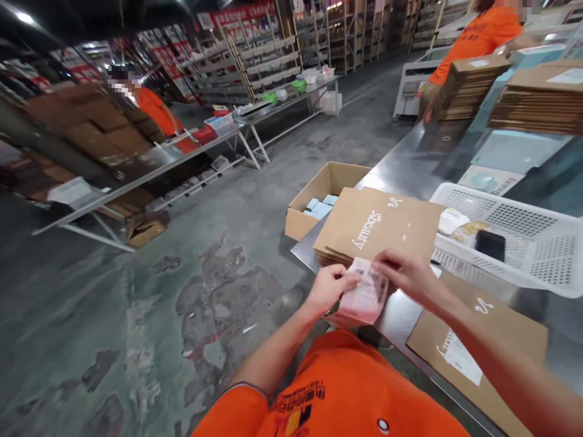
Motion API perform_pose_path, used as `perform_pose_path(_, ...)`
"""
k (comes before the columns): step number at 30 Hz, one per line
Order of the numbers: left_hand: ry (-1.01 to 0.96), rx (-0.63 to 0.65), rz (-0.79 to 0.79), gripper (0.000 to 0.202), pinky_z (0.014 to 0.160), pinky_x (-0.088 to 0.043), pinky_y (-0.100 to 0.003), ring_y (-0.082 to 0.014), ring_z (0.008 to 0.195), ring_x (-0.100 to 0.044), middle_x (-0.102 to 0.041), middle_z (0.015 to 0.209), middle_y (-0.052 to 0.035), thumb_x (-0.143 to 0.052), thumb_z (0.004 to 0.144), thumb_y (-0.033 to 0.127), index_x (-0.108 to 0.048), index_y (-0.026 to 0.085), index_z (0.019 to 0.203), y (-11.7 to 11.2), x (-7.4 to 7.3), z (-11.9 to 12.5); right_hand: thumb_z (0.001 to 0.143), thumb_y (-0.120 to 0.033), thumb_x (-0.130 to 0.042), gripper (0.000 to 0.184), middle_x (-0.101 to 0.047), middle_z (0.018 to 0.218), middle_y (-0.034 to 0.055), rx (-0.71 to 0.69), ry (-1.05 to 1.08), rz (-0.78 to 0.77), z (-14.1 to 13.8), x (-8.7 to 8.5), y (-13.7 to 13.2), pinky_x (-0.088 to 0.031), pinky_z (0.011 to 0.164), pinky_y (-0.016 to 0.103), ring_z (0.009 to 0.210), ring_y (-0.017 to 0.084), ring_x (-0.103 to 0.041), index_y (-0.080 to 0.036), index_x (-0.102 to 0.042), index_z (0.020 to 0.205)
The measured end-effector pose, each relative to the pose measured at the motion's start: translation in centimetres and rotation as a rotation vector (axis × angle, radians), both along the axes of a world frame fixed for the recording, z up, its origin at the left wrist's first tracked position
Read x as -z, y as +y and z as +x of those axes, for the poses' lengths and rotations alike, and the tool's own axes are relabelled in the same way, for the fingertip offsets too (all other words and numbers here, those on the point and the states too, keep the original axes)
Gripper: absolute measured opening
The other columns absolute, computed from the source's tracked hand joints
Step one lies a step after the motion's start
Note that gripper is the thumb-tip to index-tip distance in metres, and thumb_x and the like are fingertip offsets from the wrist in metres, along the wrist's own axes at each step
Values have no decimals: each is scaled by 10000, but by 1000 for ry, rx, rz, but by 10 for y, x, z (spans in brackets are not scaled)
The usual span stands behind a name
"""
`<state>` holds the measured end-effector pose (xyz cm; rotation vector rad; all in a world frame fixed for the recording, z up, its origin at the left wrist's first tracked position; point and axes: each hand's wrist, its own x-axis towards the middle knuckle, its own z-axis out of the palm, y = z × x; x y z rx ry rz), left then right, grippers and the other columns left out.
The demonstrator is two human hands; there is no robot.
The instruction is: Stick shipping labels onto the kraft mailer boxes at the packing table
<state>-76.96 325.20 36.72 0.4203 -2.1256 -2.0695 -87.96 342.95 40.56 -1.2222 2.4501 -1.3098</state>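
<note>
one pink packet (363, 301), lower centre: gripped at its edges by left hand (328, 288) and right hand (409, 274), seemingly for tautness; cardboard stack (392, 221) beyond, perhaps for easy reach.

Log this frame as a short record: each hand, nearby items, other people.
Left grip: holds the pink packet by its left side
Right grip: fingertips at packet's upper right; exact hold unclear
Ahead: carton stack on metal table
Right of stack: white basket containing a phone
Beyond stack: open box, light-blue boxes inside
Others: person in orange, upper left; second person, upper right
</note>
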Motion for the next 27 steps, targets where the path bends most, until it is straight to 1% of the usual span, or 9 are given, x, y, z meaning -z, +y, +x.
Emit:
perform_pose_path(3, -93, 24, 116, 422, 508, -294, -210, -61, 505, -376, -447, 512, 69, -776, 587, 477, -489, 168, 565, -14, 25, -15, 862, -461, -524, 295, -664, 764, 46, 263, 51, 18, -68, 13, -10, -437, 666, 293, 724, 187, -597, -192, -638, 816)
perform_pose_path(8, -271, 116, 213, 427, 532, -352, -214, -100, 577, -506, -631, 679, -3, -829, 511, 382, -669, 107, 795, -34, 57, 9, 828, -492, -607, 413, -662, 1054, 142, 338, 254, 494, -134, 28, -15, -464, 809, 408, 944, 307, -605, -174, -648, 1090)
perform_pose_path(10, -303, 153, 219, 410, 509, -337, -214, -102, 545, -502, -626, 652, -2, -815, 546, 397, -692, 102, 803, -43, 61, 30, 854, -504, -590, 555, -625, 1157, 197, 430, 334, 602, -132, 31, -15, -455, 854, 492, 1010, 371, -594, -160, -570, 1290)
perform_pose_path(13, -245, 143, 234, 350, 535, -390, -233, -123, 548, -532, -637, 630, -7, -805, 582, 393, -711, 113, 771, -59, 53, 44, 966, -430, -416, 549, -588, 1236, 252, 522, 422, 514, -109, 39, -29, -440, 920, 524, 1104, 387, -570, -104, -464, 1406)
perform_pose_path(18, -21, -26, 85, 284, 738, -481, -287, -182, 744, -618, -721, 775, -45, -752, 655, 361, -742, 129, 818, -78, 28, -14, 968, -458, -412, 587, -331, 1541, 238, 243, 463, 566, -80, 59, -64, -223, 1118, 649, 1428, 421, -266, -94, -439, 1428)
perform_pose_path(20, 32, 0, -17, 299, 838, -483, -313, -211, 876, -635, -740, 876, -62, -723, 686, 358, -751, 134, 881, -79, 26, -40, 949, -476, -442, 604, -293, 1573, 197, 225, 396, 588, -84, 62, -53, -191, 1148, 634, 1459, 398, -219, -139, -432, 1450)
perform_pose_path(22, 59, 56, -91, 283, 912, -469, -326, -227, 985, -629, -742, 969, -79, -705, 710, 350, -755, 137, 889, -76, 28, -52, 934, -504, -449, 647, -287, 1578, 183, 426, 330, 491, -89, 61, -24, -222, 1168, 572, 1466, 374, -220, -152, -408, 1475)
perform_pose_path(25, 28, 151, -133, 231, 936, -466, -336, -233, 982, -638, -742, 930, -96, -694, 737, 356, -744, 132, 763, -65, 33, -41, 854, -526, -555, 793, -420, 1472, 250, 838, 24, 257, -84, 64, 34, -361, 1100, 536, 1363, 392, -404, -77, -373, 1481)
perform_pose_path(27, -23, 248, -121, 238, 914, -479, -340, -231, 919, -652, -740, 861, -95, -694, 742, 363, -740, 131, 721, -56, 35, -27, 802, -505, -610, 787, -575, 1319, 227, 848, -318, 34, -67, 75, 74, -480, 986, 495, 1177, 360, -581, -84, -426, 1440)
